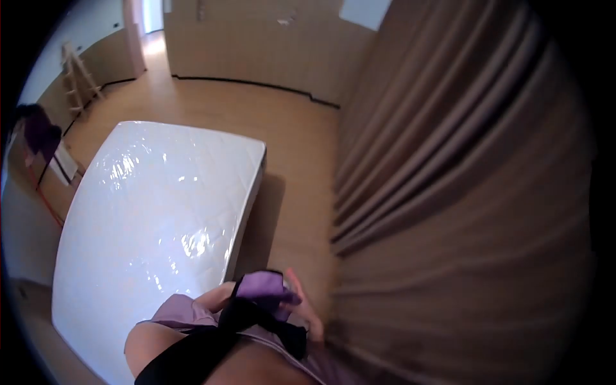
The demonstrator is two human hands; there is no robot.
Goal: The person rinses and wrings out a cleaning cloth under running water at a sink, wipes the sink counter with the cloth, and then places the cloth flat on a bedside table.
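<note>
A piece of purple cloth (262,287) with dark edging is in front of my body, low in the view. My left forearm (216,296) runs up to it, and the cloth hides my left hand and its fingers. On the cloth's right side is my right hand (307,309), closed against its edge, with one finger stretched upward and the rest blurred or covered. Black cloth (247,316) lies just below, across my front. The white mattress (160,212) in shiny clear plastic is to the left of my hands.
A long brown curtain (462,192) hangs in folds along the right. Wooden floor (301,173) runs between it and the mattress. At the far left are a wooden stepladder (78,80), dark purple fabric (42,133) and a red cord (43,196). A doorway (153,38) opens at the back.
</note>
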